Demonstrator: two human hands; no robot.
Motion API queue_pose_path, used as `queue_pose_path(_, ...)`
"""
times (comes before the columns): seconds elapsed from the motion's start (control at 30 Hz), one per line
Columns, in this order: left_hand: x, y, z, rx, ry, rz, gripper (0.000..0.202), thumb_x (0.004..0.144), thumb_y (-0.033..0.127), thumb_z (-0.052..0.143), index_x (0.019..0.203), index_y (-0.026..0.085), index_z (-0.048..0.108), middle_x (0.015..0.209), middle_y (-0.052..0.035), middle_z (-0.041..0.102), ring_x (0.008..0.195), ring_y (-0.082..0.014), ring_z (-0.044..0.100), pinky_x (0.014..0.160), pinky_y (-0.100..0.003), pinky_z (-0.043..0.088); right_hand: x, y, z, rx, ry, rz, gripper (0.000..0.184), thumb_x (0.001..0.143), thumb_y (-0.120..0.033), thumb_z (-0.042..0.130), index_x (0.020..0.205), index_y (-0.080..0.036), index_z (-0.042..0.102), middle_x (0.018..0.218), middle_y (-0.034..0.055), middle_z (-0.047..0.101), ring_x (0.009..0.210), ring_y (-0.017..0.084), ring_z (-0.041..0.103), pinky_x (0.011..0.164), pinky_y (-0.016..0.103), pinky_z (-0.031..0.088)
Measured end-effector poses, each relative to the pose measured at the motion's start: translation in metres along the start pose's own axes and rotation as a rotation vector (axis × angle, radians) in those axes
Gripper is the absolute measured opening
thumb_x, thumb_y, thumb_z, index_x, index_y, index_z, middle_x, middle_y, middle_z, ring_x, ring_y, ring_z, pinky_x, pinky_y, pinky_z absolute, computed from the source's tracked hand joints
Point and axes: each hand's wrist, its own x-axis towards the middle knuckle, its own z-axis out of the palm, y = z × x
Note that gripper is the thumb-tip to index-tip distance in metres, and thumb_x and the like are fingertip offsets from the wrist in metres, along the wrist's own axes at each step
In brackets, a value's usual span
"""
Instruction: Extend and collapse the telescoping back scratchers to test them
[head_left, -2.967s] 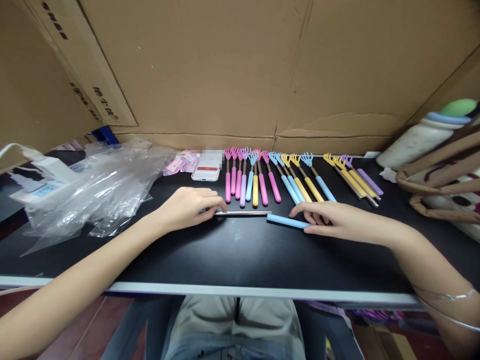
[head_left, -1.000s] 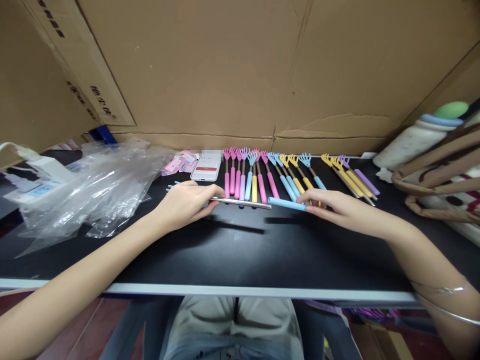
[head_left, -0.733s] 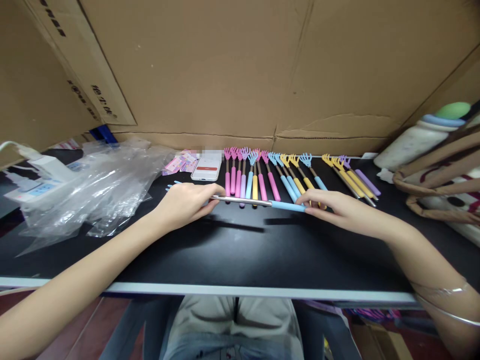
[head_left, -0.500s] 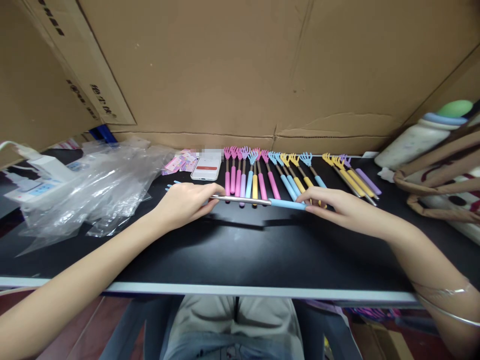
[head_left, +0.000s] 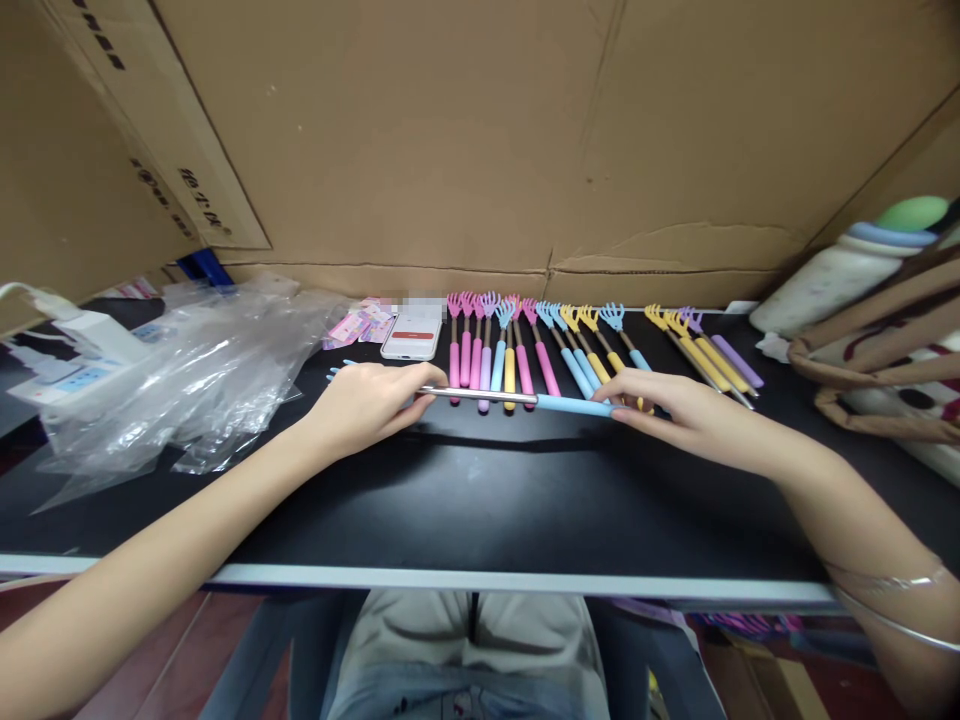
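Observation:
A back scratcher [head_left: 495, 398] with a metal rod and a light blue handle lies crosswise between my hands, above the black tabletop [head_left: 480, 510]. My left hand [head_left: 371, 400] is closed round its head end, and blue claw tips poke out behind the fingers. The end of the blue handle is pinched in my right hand [head_left: 660, 405]. Beyond it, several more back scratchers [head_left: 541, 350] in pink, purple, blue and yellow are laid out in a row, claws pointing away from me. A few yellow and purple ones [head_left: 709, 355] lie farther right.
Clear plastic bags [head_left: 225, 360] are heaped at the left, next to a white power strip [head_left: 82, 375]. A phone [head_left: 412, 330] and pink cards [head_left: 364, 322] lie at the back. A bottle [head_left: 840, 275] and a brown-handled bag [head_left: 885, 370] stand right. Cardboard [head_left: 420, 140] walls the back.
The back scratcher has shifted very slightly up and left between my hands. Both hands keep their hold, and the row behind looks the same.

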Motion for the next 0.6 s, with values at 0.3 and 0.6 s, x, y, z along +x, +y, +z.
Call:
queue_pose_path(0.3, 0.0003, -0.0004, 0.0010, -0.019, -0.004, 0.022, 0.022, 0.092, 0.032, 0.038, 0.100, 0.023, 0.056, 0.080, 0.0025, 0.071, 0.064, -0.0148, 0.064, 0.052, -0.023, 0.035, 0.0004, -0.0028, -0.0004, -0.021, 0.014, -0.005, 0.022, 0.090, -0.037, 0.046, 0.105, -0.024, 0.056, 0.097, 0.0024, 0.061, 0.080, 0.015, 0.055, 0.070, 0.026, 0.043)
queue_pose_path(0.6, -0.0004, -0.0015, 0.0011, -0.031, -0.064, -0.034, 0.027, 0.093, 0.034, 0.035, 0.105, 0.022, 0.056, 0.085, 0.0009, 0.071, 0.066, -0.0147, 0.064, 0.053, -0.023, 0.037, 0.0012, -0.0029, 0.0011, -0.085, 0.101, -0.042, 0.022, 0.090, -0.034, 0.047, 0.106, -0.025, 0.057, 0.099, 0.0037, 0.061, 0.085, 0.016, 0.057, 0.074, 0.028, 0.042)
